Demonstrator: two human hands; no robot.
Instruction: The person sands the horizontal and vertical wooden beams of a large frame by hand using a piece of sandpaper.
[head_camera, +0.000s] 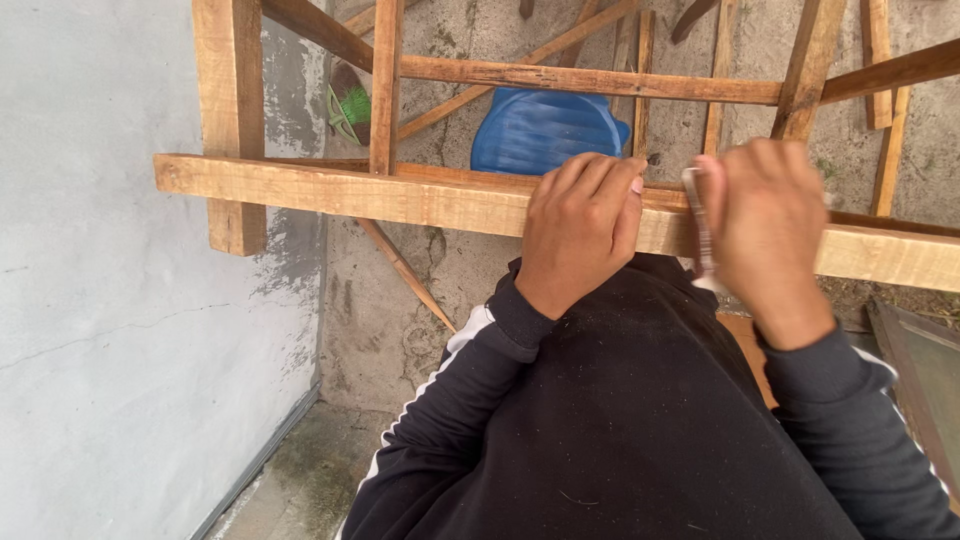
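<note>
My left hand (580, 230) rests curled on top of the long wooden rail (400, 200) that runs across in front of me. Its fingers (600, 185) are folded down over the far edge, with the fingertips pinched close by a small dark point, probably a nail (654, 158), standing at the rail's back edge; the pinch seems meant to keep it upright. My right hand (765, 225) is closed around a slim pale handle (697, 220), which stands nearly upright just beside the left hand; I cannot see the tool's head, so I cannot tell what kind it is. The rail belongs to a rough timber frame (385, 90) of uprights and diagonal braces, which leans near a grey wall (120, 350). Below, through the frame, a blue plastic lid (540, 130) lies on the cracked concrete floor (390, 320), and a green brush (352, 108) lies near it.
</note>
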